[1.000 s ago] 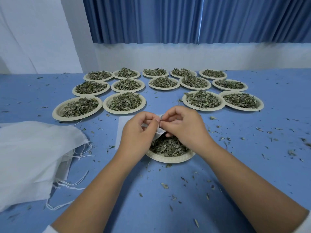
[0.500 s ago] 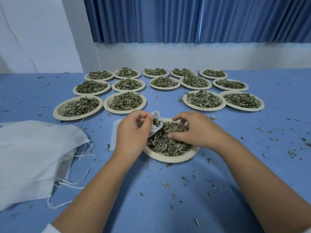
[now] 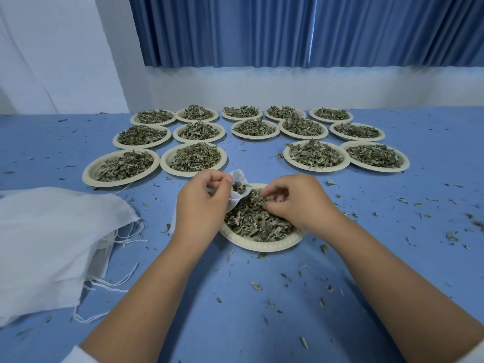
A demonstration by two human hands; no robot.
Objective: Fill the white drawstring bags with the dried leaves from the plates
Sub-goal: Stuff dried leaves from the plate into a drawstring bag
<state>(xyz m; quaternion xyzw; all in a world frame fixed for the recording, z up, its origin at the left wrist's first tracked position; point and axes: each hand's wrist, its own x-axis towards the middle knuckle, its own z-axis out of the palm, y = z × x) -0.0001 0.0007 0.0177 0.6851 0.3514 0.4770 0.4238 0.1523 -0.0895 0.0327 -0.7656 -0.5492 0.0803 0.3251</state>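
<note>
A cream paper plate (image 3: 262, 246) heaped with dried leaves (image 3: 255, 222) sits on the blue table in front of me. My left hand (image 3: 200, 205) pinches the rim of a small white drawstring bag (image 3: 239, 180), holding its mouth open over the plate's left edge; some leaves show inside. My right hand (image 3: 296, 203) is curled over the heap, fingertips pinching a clump of leaves just right of the bag's mouth. Most of the bag lies hidden behind my left hand.
Several more leaf-filled plates (image 3: 193, 158) stand in rows behind, up to the far wall. A pile of white drawstring bags (image 3: 52, 239) with loose strings lies at the left. Leaf crumbs (image 3: 285, 281) are scattered over the blue table (image 3: 419, 231).
Both hands held the bag together over the plate a second ago. The right hand has since let go, dropped onto the leaf heap and gathered a pinch; the left keeps the bag open.
</note>
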